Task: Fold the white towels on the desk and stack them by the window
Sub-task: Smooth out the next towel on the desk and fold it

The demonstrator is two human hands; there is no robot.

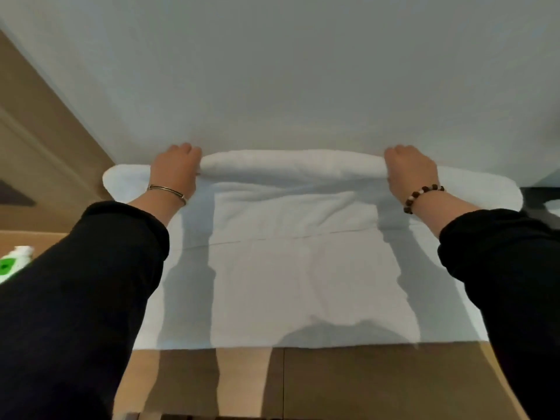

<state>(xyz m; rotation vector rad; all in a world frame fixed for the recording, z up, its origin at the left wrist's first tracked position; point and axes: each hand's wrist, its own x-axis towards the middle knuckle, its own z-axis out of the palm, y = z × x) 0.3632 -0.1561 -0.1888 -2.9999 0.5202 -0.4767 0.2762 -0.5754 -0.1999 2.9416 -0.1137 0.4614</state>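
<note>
- The white towel (303, 274) lies spread out on the brown desk (348, 383). Its far edge is bunched up next to the wall (288, 71).
- The left hand (175, 169) and the right hand (409, 169) each hold that far edge, with fingers curled around it.
- To fold it well, I think both hands should bring the edge to the near edge together, so the corners match.
- A green bottle (15, 262) sits off to the left.
</note>
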